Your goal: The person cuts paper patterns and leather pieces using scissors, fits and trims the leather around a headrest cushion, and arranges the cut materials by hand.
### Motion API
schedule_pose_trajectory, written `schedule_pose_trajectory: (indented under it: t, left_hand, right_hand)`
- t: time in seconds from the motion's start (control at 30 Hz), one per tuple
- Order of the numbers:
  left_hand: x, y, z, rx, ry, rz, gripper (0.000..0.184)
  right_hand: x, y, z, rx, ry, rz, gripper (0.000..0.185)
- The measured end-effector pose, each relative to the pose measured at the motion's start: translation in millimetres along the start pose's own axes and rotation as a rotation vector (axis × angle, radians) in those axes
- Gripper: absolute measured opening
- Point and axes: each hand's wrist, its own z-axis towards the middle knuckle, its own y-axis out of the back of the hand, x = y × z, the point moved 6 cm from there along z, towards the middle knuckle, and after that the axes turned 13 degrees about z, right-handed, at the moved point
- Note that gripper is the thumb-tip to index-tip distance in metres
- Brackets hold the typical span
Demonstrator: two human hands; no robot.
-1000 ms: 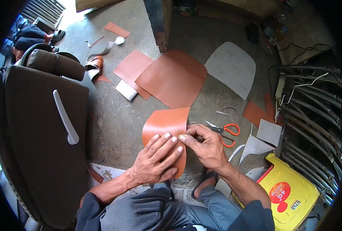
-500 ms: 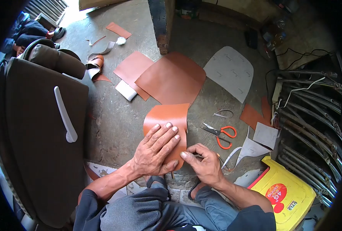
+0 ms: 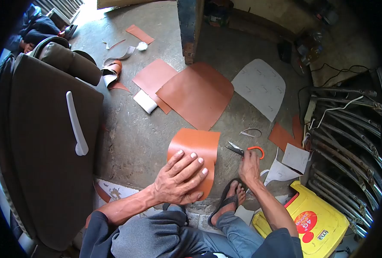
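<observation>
My left hand (image 3: 180, 178) lies flat with fingers spread on a glossy orange-brown leatherette piece (image 3: 195, 142), whose far end curves over. The palm hides part of this piece. To the right, my right hand (image 3: 250, 169) has its fingers bent closed over the lower handle loop of the scissors (image 3: 238, 148). Their upper orange loop shows beside the fingers, and the dark blades point left on the floor. The hand covers the lower loop.
Brown leatherette sheets (image 3: 195, 94) and a grey backing-side panel (image 3: 259, 88) lie ahead. A dark padded seat (image 3: 49, 159) stands left. Metal tubes (image 3: 345, 142) are stacked right, near a yellow plastic stool (image 3: 315, 219). Offcuts (image 3: 296, 157) lie near the tubes. Another person (image 3: 38, 32) sits far left.
My right hand has left the leatherette edge and moved right and forward onto the scissors' handle. My left hand stays on the leatherette. The view has shifted slightly.
</observation>
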Motion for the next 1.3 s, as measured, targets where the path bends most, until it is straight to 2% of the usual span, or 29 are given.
schedule_pose_trajectory:
  t: [0.17, 0.23, 0.27, 0.3, 0.37, 0.4, 0.47, 0.5, 0.53, 0.57, 0.63, 0.7, 0.9, 1.03, 1.1, 1.23, 1.3]
  left_hand:
    - [-3.6, 0.7, -2.8, -0.001, 0.022, -0.001, 0.052]
    - [-5.2, -0.4, -6.0, -0.004, 0.031, 0.002, 0.05]
    - [-4.9, 0.9, -4.3, -0.007, 0.025, -0.001, 0.05]
    - [-4.7, 1.1, -3.4, -0.01, 0.02, -0.006, 0.05]
    - [-2.7, -0.9, -4.6, 0.0, 0.034, -0.02, 0.05]
    - [-1.1, -0.3, -5.0, -0.011, 0.042, -0.026, 0.05]
    - [0.2, 0.0, -6.4, -0.016, 0.044, -0.042, 0.051]
    - [1.7, -0.2, -6.8, -0.011, 0.047, -0.041, 0.051]
    - [2.5, -0.6, -6.4, -0.008, 0.048, -0.04, 0.051]
    - [2.0, -1.1, -5.6, -0.011, 0.039, -0.05, 0.051]
    - [2.7, -2.8, -3.3, -0.009, 0.041, -0.035, 0.051]
    - [2.0, -2.9, -0.3, -0.013, 0.035, -0.036, 0.051]
    - [-0.3, -3.2, -3.6, 0.031, 0.022, 0.002, 0.054]
    - [-1.6, -2.8, -1.3, 0.03, 0.021, 0.024, 0.055]
    - [1.1, -2.4, -0.4, 0.032, 0.049, 0.017, 0.055]
    - [5.2, -0.3, 4.0, 0.071, 0.047, 0.009, 0.057]
    - [3.0, 0.9, 5.2, 0.104, 0.068, -0.004, 0.055]
  right_hand:
    - [-45.2, -3.7, -2.7, -0.027, 0.124, -0.109, 0.053]
    - [-59.0, -5.9, -2.1, 0.11, -0.089, 0.059, 0.053]
    - [-59.0, -4.1, -1.3, 0.079, -0.203, 0.173, 0.049]
    - [-53.8, 1.1, -2.0, 0.079, -0.194, 0.171, 0.049]
    - [-47.0, 3.0, -18.6, 0.304, -0.477, 0.455, 0.046]
    - [-38.1, 7.6, -29.3, 0.347, -0.596, 0.624, 0.047]
    - [9.1, 41.6, -48.5, 0.326, -0.435, 0.793, 0.047]
    - [42.9, 65.3, -57.6, 0.381, -0.454, 0.88, 0.048]
    - [50.3, 66.4, -76.5, 0.367, -0.35, 1.078, 0.049]
    - [75.1, 80.6, -86.6, 0.424, -0.402, 1.124, 0.047]
    - [112.2, 97.3, -99.4, 0.454, -0.17, 1.024, 0.046]
    - [120.7, 89.4, -118.0, 0.552, -0.298, 1.053, 0.048]
    - [120.5, 68.6, -132.2, 0.564, -0.399, 1.115, 0.053]
    - [113.4, 58.6, -150.8, 0.503, -0.377, 1.243, 0.051]
    - [118.7, 75.4, -155.7, 0.53, -0.263, 1.093, 0.05]
    - [113.3, 62.2, -156.4, 0.598, -0.342, 1.121, 0.051]
    - [116.3, 57.0, -150.5, 0.562, -0.306, 1.121, 0.05]
